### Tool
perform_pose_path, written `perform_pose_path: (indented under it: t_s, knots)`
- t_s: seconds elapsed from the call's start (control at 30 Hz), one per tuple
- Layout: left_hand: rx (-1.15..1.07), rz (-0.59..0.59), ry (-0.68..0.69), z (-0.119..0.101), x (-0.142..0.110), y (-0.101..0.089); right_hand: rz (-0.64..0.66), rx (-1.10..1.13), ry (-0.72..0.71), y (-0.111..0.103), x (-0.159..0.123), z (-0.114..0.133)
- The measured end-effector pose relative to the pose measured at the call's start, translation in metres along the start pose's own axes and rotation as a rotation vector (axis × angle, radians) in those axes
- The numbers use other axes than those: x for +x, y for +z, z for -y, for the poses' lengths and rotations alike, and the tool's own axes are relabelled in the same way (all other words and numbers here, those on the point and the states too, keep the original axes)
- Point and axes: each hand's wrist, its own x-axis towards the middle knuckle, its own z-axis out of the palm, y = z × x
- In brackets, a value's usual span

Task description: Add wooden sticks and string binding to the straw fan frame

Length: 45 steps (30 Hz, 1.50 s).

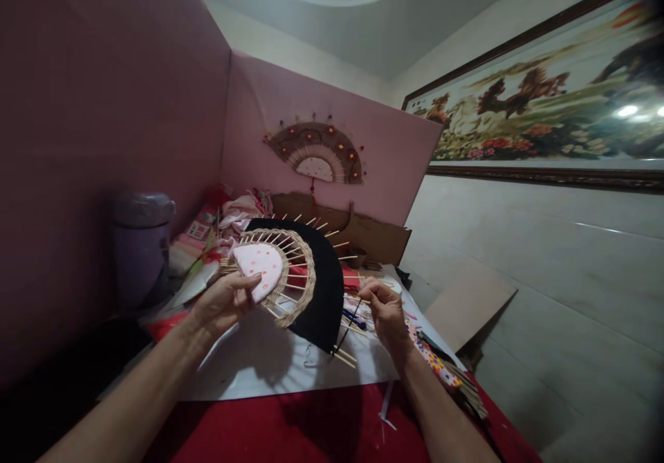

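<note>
My left hand (228, 300) grips a half-made fan (295, 276) by its pink dotted centre piece, thumb on top. The fan has thin wooden sticks radiating out, a woven straw band and a wide black outer band. It is held up, tilted, above a white sheet (270, 366). My right hand (384, 307) is at the fan's right edge, fingers pinched together on a dark thread or thin strand (348, 328) that runs down to the black band's lower end.
A finished brown fan (317, 151) hangs on the pink board behind. A lilac lidded bin (140, 241) stands at left beside piled fabric and packets. Brown cardboard (363, 231) leans at the back. Red cloth (311, 425) covers the table; patterned strips (436, 362) lie right.
</note>
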Motion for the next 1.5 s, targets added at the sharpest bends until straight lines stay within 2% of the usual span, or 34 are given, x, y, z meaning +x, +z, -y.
perform_pose_path:
  t_s: [0.13,0.23,0.4,0.53,0.83,0.93,1.0,1.1,1.2,1.3,1.5]
  knots:
    - [0.003,0.047,0.128,0.0,-0.002,0.002,0.044,-0.003,0.011,0.0,-0.001,0.0]
    - [-0.021,0.059,0.167,-0.001,-0.005,0.003,0.083,-0.018,0.036,0.0,-0.003,-0.002]
    - [-0.046,0.066,0.107,-0.001,-0.005,0.003,0.07,0.044,0.068,0.006,-0.005,0.001]
    - [-0.056,0.084,0.045,-0.001,-0.007,0.004,0.038,0.046,0.043,0.011,-0.004,0.003]
    - [-0.051,0.112,-0.016,-0.004,-0.01,0.0,-0.135,-0.177,0.09,0.003,0.001,-0.001]
    - [-0.035,0.115,0.015,-0.004,-0.01,0.002,-0.202,-0.273,0.072,0.002,0.002,0.006]
    - [-0.032,0.103,0.063,-0.004,-0.009,0.003,-0.202,-0.329,0.079,0.002,0.002,0.009]
    - [-0.011,0.095,0.133,-0.006,-0.009,0.004,-0.176,-0.396,0.13,0.001,0.003,0.005]
    - [0.06,0.086,0.142,-0.009,-0.008,0.005,-0.21,-0.44,0.156,-0.002,0.004,-0.001]
    - [0.157,0.063,0.127,-0.009,-0.006,0.004,-0.3,-0.5,0.124,-0.005,0.004,-0.001]
    - [0.226,0.0,0.113,-0.003,0.0,0.001,-0.472,-0.531,-0.017,-0.003,0.001,0.014]
